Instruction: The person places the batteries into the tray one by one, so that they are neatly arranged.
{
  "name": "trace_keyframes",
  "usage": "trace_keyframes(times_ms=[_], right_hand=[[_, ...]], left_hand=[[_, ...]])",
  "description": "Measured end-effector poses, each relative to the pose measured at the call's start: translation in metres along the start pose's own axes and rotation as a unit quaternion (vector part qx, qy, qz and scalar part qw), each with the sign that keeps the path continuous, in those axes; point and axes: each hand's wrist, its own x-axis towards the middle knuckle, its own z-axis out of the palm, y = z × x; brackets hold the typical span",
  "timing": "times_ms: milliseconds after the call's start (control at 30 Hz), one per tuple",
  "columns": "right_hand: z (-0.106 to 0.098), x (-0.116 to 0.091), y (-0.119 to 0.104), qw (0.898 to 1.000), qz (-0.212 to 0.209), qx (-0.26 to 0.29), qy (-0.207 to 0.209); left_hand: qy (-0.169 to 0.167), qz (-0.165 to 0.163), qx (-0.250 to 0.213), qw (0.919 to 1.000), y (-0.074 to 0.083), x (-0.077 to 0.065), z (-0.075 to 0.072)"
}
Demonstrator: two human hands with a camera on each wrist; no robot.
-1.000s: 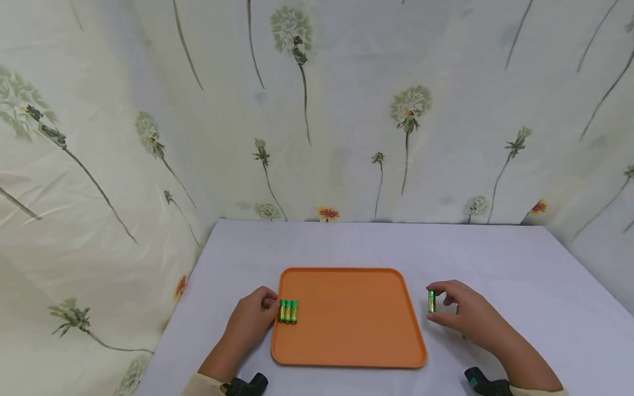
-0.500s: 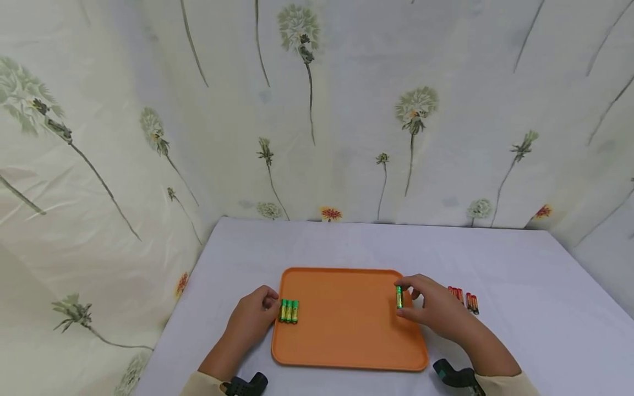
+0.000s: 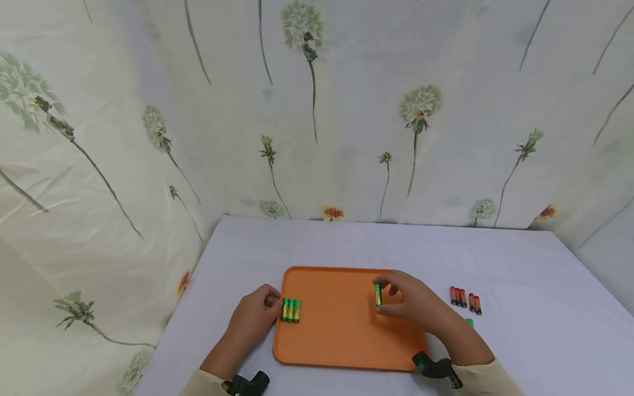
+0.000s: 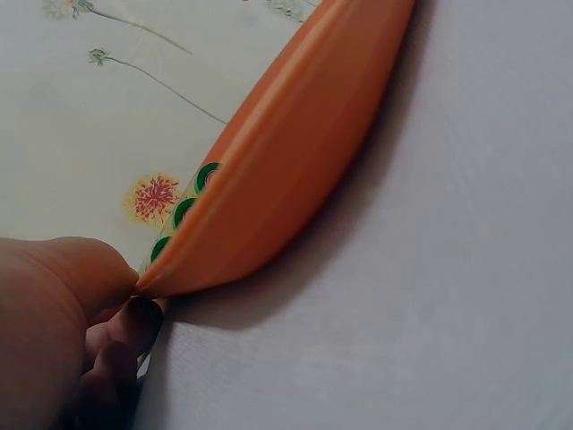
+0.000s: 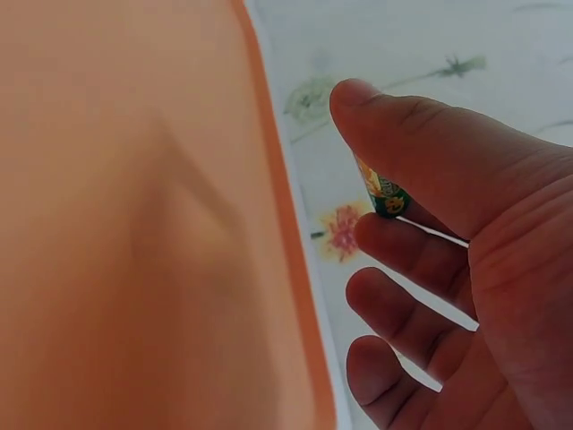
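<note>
The right hand [image 3: 416,301] pinches one green battery [image 3: 378,295] by its ends above the orange tray [image 3: 337,324], perhaps keeping its sides free; the left hand [image 3: 253,314] grips the tray, probably for steadiness, beside three batteries [image 3: 291,310].

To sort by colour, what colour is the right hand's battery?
The battery is green and gold, clearest in the head view.

Dandelion-printed backdrop [image 3: 346,110] behind, pale cloth-covered table [image 3: 346,245]

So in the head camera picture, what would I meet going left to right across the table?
Left hand, row of three green batteries, single green battery pinched in the right hand, three red batteries, two more red batteries.
</note>
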Motion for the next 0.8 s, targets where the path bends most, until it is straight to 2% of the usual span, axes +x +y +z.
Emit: trace_keyframes(times_ms=[367, 667, 800], right_hand=[[0.017, 0.016, -0.015, 0.999, -0.029, 0.011, -0.018], [0.023, 0.025, -0.033, 0.999, -0.043, -0.004, -0.006], [0.024, 0.032, -0.04, 0.999, -0.042, -0.001, -0.022]], left_hand=[[-0.01, -0.007, -0.004, 0.9999, -0.001, 0.001, -0.001], [-0.01, -0.006, -0.004, 0.9999, -0.001, 0.001, 0.0], [-0.008, -0.009, -0.008, 0.9999, -0.001, 0.003, 0.001]])
